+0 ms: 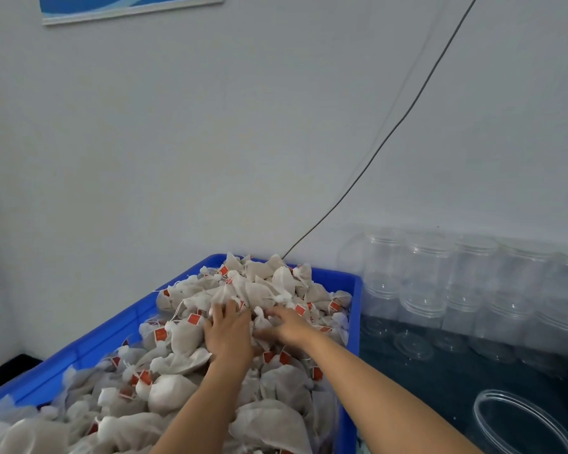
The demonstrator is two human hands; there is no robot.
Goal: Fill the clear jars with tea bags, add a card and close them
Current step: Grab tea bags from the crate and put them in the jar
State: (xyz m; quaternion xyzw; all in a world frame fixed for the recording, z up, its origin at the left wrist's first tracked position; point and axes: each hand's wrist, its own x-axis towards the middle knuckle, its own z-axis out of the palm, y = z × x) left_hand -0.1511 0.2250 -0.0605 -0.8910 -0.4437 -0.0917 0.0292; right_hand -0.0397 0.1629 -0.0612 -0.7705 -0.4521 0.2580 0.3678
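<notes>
left hand [225, 335], right hand [287, 326] spread on tea bags [184, 342], clear jars [440, 283] right

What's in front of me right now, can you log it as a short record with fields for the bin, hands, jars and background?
bin: blue crate heaped with white tea bags bearing red tags
left hand: on the heap, fingers spread among bags
right hand: beside it, reaching into the bags
jars: empty clear jars stacked right of the crate, no lids on
nearest jar: open jar at lower right
background: white wall, dark cable
</notes>
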